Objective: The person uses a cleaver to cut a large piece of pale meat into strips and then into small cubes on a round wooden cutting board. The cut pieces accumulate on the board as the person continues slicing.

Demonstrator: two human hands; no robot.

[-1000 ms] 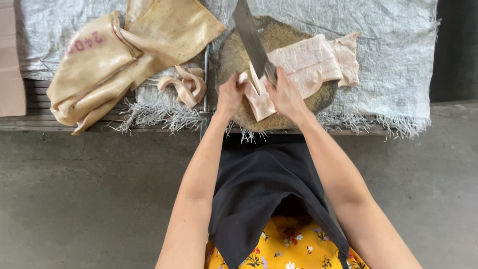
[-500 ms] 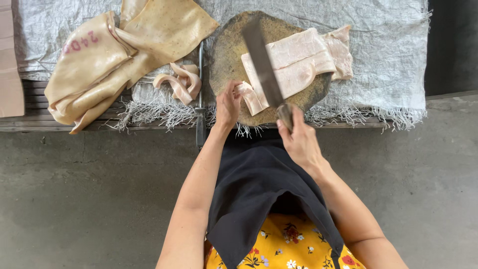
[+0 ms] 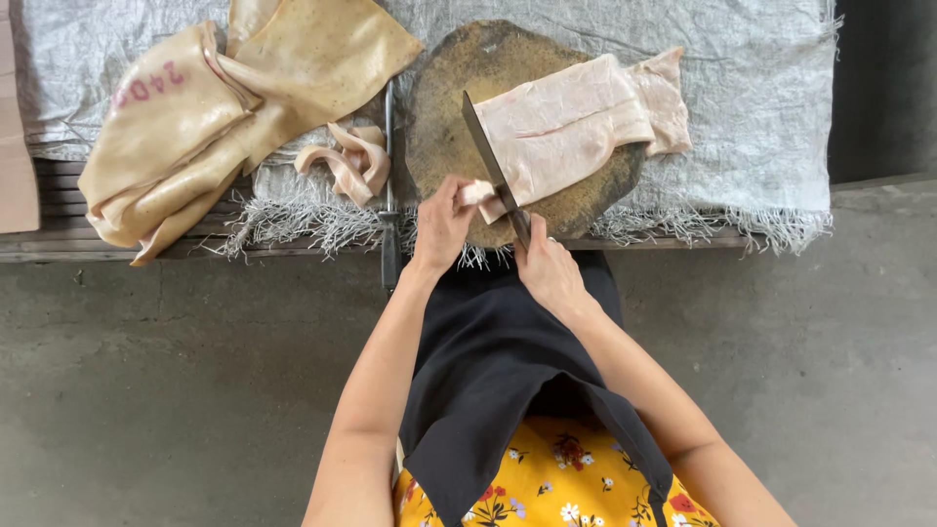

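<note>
Grey concrete floor lies below a counter (image 3: 683,239) draped in white woven sacking, with a round chopping block (image 3: 449,107) as landmark. On the block lies a pale skin slab (image 3: 571,122); the right hand (image 3: 549,273) grips a cleaver (image 3: 493,166) slicing its near end, while left hand (image 3: 441,222) fingers pinch the strip. Cut strips (image 3: 346,166) lie just left of the block, apparently few; most of the slab remains uncut.

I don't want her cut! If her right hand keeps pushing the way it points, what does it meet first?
Probably the slab of pale meat on the round board; the right hand aims its knife along that edge, though depth is unclear.
</note>
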